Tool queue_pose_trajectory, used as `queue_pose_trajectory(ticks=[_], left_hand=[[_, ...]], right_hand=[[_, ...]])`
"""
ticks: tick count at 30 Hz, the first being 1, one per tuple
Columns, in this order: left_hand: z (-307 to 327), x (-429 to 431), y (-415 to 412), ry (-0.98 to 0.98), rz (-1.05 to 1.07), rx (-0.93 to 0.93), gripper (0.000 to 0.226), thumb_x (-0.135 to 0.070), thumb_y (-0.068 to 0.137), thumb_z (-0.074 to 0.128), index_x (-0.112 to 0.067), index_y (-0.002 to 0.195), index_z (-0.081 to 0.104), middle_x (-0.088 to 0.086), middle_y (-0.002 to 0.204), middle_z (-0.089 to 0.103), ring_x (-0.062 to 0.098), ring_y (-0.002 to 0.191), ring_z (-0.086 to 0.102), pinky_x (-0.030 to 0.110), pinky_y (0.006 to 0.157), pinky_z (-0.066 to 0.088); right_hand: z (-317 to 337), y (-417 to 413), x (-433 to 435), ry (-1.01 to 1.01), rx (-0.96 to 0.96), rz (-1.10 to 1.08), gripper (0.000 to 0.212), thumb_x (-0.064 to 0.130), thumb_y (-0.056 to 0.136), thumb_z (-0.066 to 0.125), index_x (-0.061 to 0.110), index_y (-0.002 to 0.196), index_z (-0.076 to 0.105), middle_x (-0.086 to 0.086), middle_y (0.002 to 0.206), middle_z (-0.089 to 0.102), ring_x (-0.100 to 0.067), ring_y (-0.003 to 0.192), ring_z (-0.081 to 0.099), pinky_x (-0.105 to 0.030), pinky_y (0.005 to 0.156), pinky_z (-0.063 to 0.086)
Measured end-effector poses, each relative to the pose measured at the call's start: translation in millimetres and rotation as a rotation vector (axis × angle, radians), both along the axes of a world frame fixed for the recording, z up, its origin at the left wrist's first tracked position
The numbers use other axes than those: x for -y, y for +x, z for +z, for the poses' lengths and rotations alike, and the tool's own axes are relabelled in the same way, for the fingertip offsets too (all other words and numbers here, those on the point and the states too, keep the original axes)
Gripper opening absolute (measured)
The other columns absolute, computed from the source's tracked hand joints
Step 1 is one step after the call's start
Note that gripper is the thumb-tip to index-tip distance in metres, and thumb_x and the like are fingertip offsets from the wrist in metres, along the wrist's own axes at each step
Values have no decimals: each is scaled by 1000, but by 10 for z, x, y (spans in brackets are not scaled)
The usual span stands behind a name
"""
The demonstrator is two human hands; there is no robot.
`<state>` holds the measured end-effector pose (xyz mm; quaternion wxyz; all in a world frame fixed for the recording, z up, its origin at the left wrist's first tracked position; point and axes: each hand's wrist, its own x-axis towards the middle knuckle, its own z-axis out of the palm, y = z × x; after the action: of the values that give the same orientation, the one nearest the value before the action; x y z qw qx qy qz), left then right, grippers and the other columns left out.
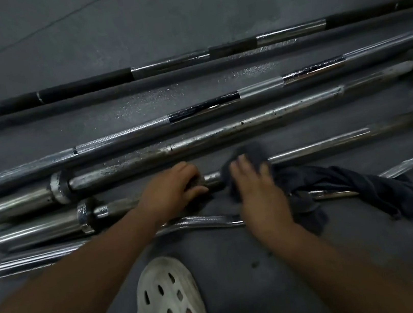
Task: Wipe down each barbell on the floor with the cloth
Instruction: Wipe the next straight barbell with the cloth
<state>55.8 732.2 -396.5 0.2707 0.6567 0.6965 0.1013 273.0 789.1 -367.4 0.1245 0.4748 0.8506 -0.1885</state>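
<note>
Dark grey cloth point(351, 180), pressed flat-fingered by the right hand point(257, 191), covers the slim chrome barbell point(319, 146) on the floor point(178, 13) while the left hand point(175, 189) grips its shaft: mid-wipe, probably sliding rightward next.

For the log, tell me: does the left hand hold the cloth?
No, the right hand presses the dark cloth on the barbell; the left hand grips its bare shaft.
</note>
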Motion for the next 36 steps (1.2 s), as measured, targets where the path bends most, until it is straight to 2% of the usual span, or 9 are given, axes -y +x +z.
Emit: queue_pose_trajectory(ticks=[3, 7, 10, 13, 17, 24, 29, 31, 36], left_hand=[[-49, -122, -96, -136, 37, 162, 26, -56, 89, 58, -33, 101, 56, -8, 93, 66, 15, 85, 63, 35, 74, 50], [-63, -206, -147, -348, 55, 168, 39, -63, 94, 42, -30, 96, 63, -5, 89, 68, 18, 86, 65, 39, 78, 53], [-56, -93, 23, -256, 8, -78, 41, -58, 99, 31, -28, 103, 59, 1, 103, 68, 26, 96, 63, 38, 77, 50], [-36, -34, 114, -191, 28, -117, 48, -59, 97, 22, -28, 102, 57, 3, 105, 68, 28, 98, 62, 38, 78, 49], [7, 187, 30, -37, 20, -209, 46, -59, 95, 26, -26, 104, 56, 1, 102, 64, 28, 93, 59, 39, 78, 48], [546, 698, -266, 39, 69, -319, 59, -60, 88, 32, -21, 124, 57, 1, 117, 61, 26, 102, 59, 40, 82, 50], [1198, 928, -367, 126, 20, -362, 52, -56, 92, 47, -18, 127, 57, 3, 123, 60, 26, 108, 59, 39, 90, 51], [1483, 1050, -361, 165, -7, -366, 50, -54, 92, 52, -21, 128, 56, 2, 124, 59, 25, 108, 58, 39, 89, 51], [2114, 1397, -391, 224, -45, -335, 64, -63, 86, 34, -20, 129, 56, 0, 124, 59, 23, 111, 57, 35, 90, 48]], right_hand=[[29, 14, -45, -17, -55, 309, 78, 5, 88, 49, 30, 156, 19, 10, 165, 11, -34, 149, 17, -45, 88, 54], [0, 99, -222, 70, 74, 8, 77, 12, 90, 52, 32, 155, 14, 9, 165, 10, -36, 147, 19, -48, 88, 54], [-16, -50, 71, 43, -10, 73, 71, 7, 88, 42, 28, 153, 24, 7, 164, 15, -41, 145, 22, -48, 91, 54], [25, 68, 28, 36, -112, 315, 74, 2, 74, 64, 25, 143, 48, 4, 158, 35, -43, 136, 41, -44, 71, 60], [94, 257, -79, 23, -21, 498, 61, 7, 87, 55, 25, 145, 45, 4, 157, 36, -36, 133, 45, -45, 79, 57], [470, 176, 348, 120, -65, 339, 55, 7, 77, 68, 19, 129, 57, -4, 122, 57, -32, 102, 55, -38, 65, 53], [918, 71, 585, 255, -99, 195, 67, 7, 76, 69, 17, 139, 49, -5, 122, 54, -33, 102, 53, -40, 57, 53], [1096, 70, 705, 277, -94, 147, 68, 7, 82, 64, 15, 146, 41, -6, 128, 50, -33, 109, 50, -39, 66, 54], [1681, 96, 995, 353, -84, 125, 35, 8, 86, 59, 19, 119, 56, -4, 120, 45, -29, 107, 45, -35, 67, 46]])
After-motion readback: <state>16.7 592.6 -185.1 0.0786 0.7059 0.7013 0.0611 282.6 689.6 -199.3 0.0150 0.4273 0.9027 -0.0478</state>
